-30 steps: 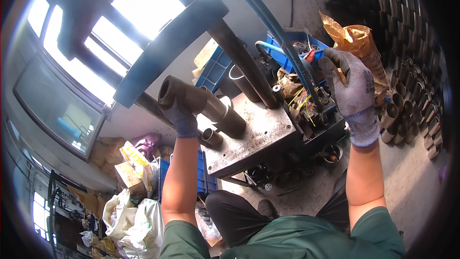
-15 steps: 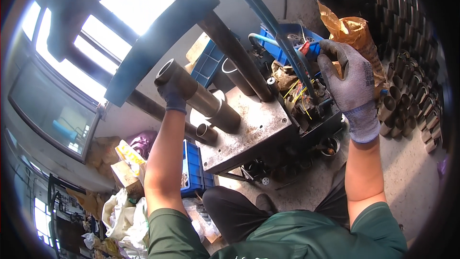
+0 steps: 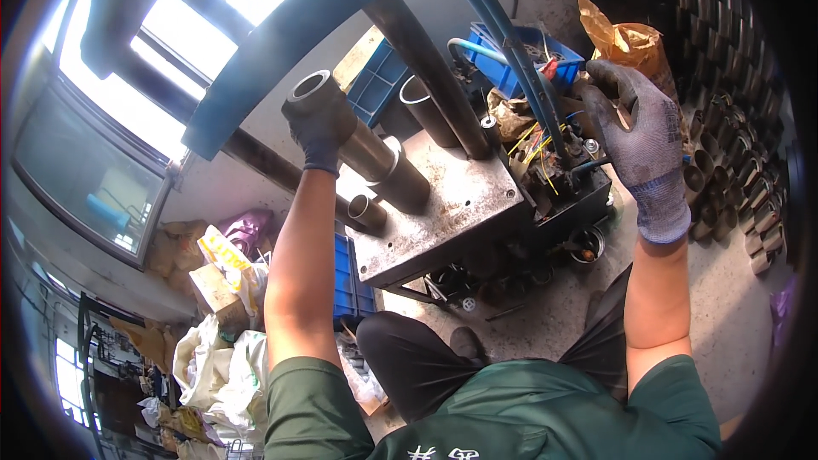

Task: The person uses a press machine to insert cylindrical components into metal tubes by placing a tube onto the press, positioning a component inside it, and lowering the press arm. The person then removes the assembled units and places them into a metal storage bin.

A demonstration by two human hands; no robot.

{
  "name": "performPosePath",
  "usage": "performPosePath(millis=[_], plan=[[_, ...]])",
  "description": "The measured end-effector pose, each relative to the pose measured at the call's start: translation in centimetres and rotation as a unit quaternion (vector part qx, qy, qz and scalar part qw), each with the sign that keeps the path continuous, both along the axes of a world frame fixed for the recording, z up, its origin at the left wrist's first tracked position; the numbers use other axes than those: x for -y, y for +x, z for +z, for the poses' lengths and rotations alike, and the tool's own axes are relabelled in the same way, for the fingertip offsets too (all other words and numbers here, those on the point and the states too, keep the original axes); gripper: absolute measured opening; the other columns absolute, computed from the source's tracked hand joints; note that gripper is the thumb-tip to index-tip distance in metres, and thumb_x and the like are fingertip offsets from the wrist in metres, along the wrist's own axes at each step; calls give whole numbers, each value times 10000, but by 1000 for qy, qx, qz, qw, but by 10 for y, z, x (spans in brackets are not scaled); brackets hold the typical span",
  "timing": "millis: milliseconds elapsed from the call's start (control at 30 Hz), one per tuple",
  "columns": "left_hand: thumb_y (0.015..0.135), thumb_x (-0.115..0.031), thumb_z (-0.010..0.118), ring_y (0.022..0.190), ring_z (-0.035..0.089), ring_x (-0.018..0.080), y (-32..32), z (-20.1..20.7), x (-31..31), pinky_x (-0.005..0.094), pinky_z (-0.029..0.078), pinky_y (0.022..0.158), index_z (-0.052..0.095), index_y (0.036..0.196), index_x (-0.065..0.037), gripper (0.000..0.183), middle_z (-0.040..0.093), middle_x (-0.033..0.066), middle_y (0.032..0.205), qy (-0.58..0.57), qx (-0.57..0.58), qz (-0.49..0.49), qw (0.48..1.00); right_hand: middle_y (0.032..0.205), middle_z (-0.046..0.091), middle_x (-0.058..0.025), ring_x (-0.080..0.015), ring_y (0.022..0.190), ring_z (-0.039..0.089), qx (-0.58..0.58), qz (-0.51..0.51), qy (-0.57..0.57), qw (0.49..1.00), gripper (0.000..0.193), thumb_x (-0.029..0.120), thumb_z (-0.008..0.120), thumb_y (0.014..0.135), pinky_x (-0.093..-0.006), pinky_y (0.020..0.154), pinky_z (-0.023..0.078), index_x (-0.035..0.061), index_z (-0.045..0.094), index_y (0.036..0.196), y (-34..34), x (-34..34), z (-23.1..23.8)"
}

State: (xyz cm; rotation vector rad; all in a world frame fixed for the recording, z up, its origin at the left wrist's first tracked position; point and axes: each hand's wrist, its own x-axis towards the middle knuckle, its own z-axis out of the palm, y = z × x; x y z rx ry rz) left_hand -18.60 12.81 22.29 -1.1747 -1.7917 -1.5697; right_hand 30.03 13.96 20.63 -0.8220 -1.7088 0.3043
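Sleeves (image 3: 315, 409) in dark green stand at the lower edge of the frame, with bare forearms (image 3: 300, 290) rising out of them. Right of centre, the gloved right hand (image 3: 641, 132) is raised with fingers curled and thumb apart, nothing visible between them. Left of centre, the gloved left hand (image 3: 319, 135) is wrapped round the upper end of a metal tube (image 3: 368, 153), though some of its fingers are hidden. That tube slants down towards the middle of the frame, its lower end meeting a wider dark cylinder (image 3: 405, 192) over a stained metal plate (image 3: 456, 192); whether it sits inside the cylinder or on top, I cannot tell. A short pipe (image 3: 368, 215) stands just beside. The step in hand looks like guiding the tube by its upper end at that cylinder; the next move, I judge, calls for a firm grip and force along the tube's own axis, clear of the blue crossbeam (image 3: 290, 47) at upper left, with the right hand free to help. Farther off, a blue crate (image 3: 503, 77) and a brown paper sack (image 3: 652, 51) sit at upper right, and stacked pipes (image 3: 720, 17) line the right rim.
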Motion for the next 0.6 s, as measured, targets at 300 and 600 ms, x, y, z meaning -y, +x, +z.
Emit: performPosePath(millis=[300,600], plan=[[650,-428,948,1028,707,268,12,11,21,395,569,880,589,1237,-28,795,720,142,1122,-4,33,-19,999,1155,712,-199,-359,1102,690,65,-52,-3,997,344,200,702,956,-428,978,534,-1,686,1234,20,31,-22],[641,-412,932,1173,657,346,9,1,21,448,527,999,455,1372,-36,950,653,182,1262,9,62,-8,998,1315,644,-180,-321,1265,597,66,64,107,990,591,116,766,856,-460,1103,444,3,579,1405,-14,123,-13]])
